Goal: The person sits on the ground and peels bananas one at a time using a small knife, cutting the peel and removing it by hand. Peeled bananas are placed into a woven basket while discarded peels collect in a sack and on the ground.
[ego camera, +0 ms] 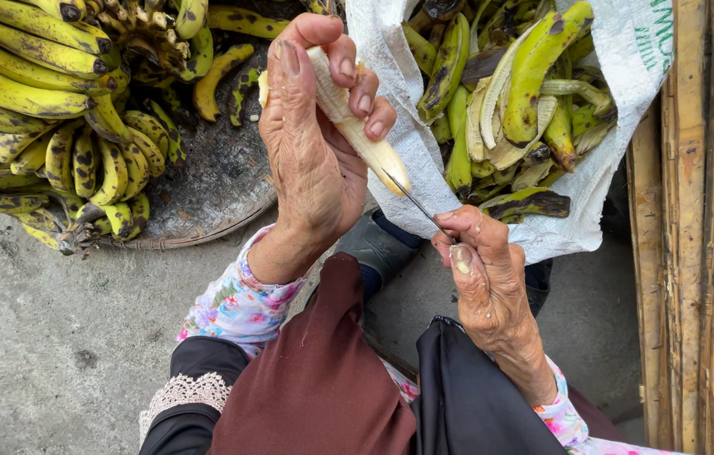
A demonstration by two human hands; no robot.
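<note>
The right hand [483, 270] pinches a thin knife [414, 200], its tip touching the lower end of a peeled banana [357, 126] gripped in the closed fingers of the left hand [310, 143]. Just beyond the right hand, a white sack [399, 93] holds banana peels [525, 93]. Left of the left hand, bunches of unpeeled bananas [45, 101] lie in a shallow basket [213, 185] on the floor.

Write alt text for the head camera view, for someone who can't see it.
Seen from above, a person's left hand holds a peeled banana while the right hand puts a thin knife to its tip. Bunches of spotted yellow-green bananas fill a shallow basket on the left, and a white sack of peels sits on the right.
</note>
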